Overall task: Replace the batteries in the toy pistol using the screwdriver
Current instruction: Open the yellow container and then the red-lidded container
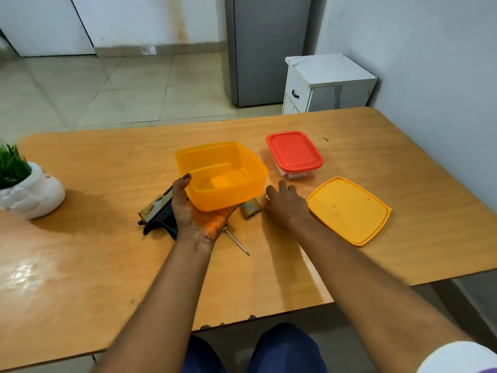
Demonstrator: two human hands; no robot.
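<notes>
Tilting in left hand [197, 214]: empty orange tub [222, 175].

- We see only part of the toy pistol [157, 212]: the left hand [197, 214] covers its end toward 3 o'clock.
- The screwdriver [238, 242] shows us only its metal shaft; its handle, toward 10 o'clock, lies under the left hand.
- The orange container [223, 173] hides the left hand's fingers, apart from the thumb on its rim.
- A small camouflage-patterned piece [251, 208] sticks out from under the container at 5 o'clock; we cannot tell what it is.
- We cannot make out the contents of the red-lidded box [295, 154].
- The potted plant [25, 181] is cut off at 9 o'clock by the frame.
- We cannot tell whether the right hand [286, 205] touches the table [107, 162].
</notes>
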